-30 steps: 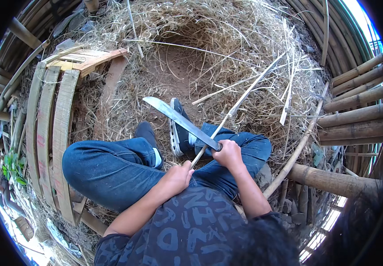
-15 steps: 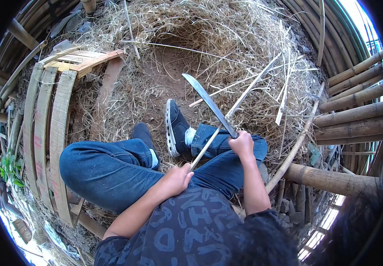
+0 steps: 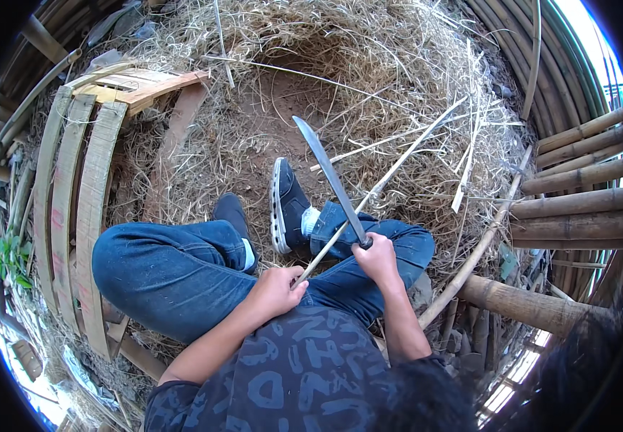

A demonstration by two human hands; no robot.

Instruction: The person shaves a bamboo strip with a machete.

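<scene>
My left hand grips the near end of a long pale bamboo strip, close to my lap. From there the strip slants up and away to the right over the shavings. My right hand, above my right thigh, is wrapped round the handle of a machete. Its long blade points away and to the left, crossing the strip just ahead of my right hand. I cannot tell whether blade and strip touch at the crossing.
Curly bamboo shavings cover much of the ground around a patch of bare soil. A slatted wooden frame stands at my left. Stacked bamboo poles line the right side, and a thick pole juts in near my right arm.
My right hand has drawn back toward my body and slightly left, bringing the machete with it along the strip. My left hand keeps its hold, shifted only slightly.
</scene>
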